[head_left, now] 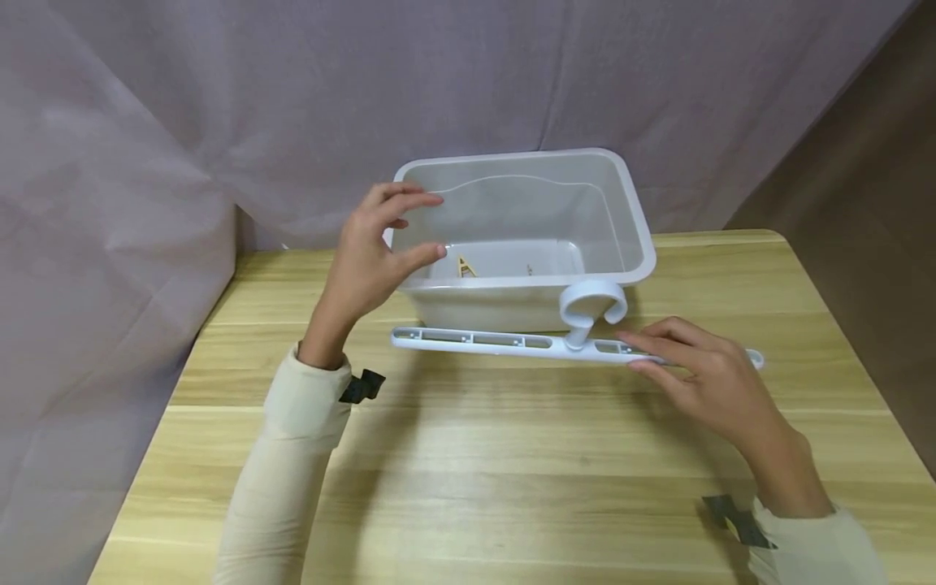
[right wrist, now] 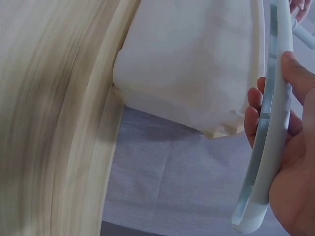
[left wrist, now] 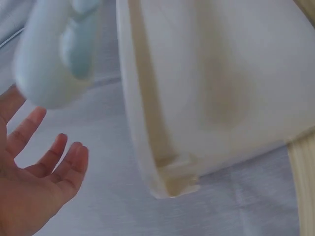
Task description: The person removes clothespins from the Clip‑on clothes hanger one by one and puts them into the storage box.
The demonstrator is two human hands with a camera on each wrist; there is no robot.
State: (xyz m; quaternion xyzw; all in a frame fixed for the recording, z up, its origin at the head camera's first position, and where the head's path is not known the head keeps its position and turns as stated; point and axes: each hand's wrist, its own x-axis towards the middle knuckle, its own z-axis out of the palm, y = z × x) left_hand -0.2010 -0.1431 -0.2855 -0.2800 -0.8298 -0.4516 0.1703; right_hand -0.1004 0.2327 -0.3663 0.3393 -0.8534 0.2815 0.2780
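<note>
My right hand (head_left: 702,370) grips a pale blue plastic clothes hanger (head_left: 483,342) near its right end. In the right wrist view, the thumb lies along one side of the hanger (right wrist: 278,132) and the fingers curl round the other. The hanger is held level in front of a whitish plastic bin (head_left: 483,307), its hook (head_left: 594,291) overlapping the bin's front rim in the head view. Over the bin's left side is my left hand (head_left: 369,248), thumb and fingers spread apart with nothing between them. In the left wrist view the rounded hanger end (left wrist: 49,64) hangs beside the left fingers.
The bin stands at the back of a wooden table (head_left: 512,463), close to a grey-mauve curtain (head_left: 307,97). Inside it, a small yellow piece (head_left: 465,267) and a tinier one (head_left: 530,269) show at the bottom. Dark straps (head_left: 361,387) stick out at both sleeve cuffs.
</note>
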